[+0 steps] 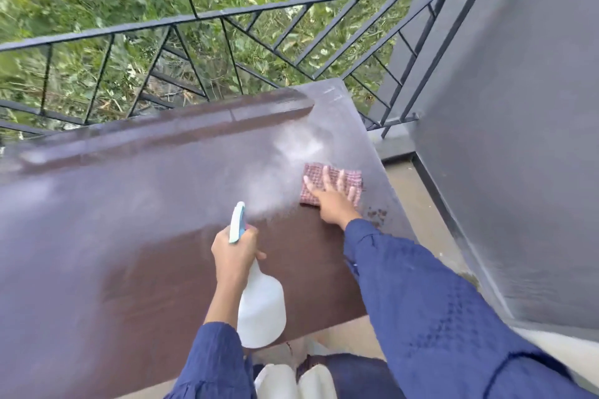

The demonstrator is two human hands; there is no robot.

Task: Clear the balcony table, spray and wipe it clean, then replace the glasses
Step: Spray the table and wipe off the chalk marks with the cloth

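Seen from the middle of the table, the brown top is open surface from 7 to 11 o'clock. At 12 a raised lip runs along the far edge, with the dark railing just behind. At 2 the right hand lies flat on a checked cloth. At 5 the left hand holds a spray bottle over the near edge. At 3 a grey wall stands beyond a narrow strip of floor.

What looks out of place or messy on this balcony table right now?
Only a patch of dark reddish specks near the table's right edge, beside the right hand pressing the checked cloth; it looks like unwiped grime. The white haze is just spray from the bottle in the left hand.
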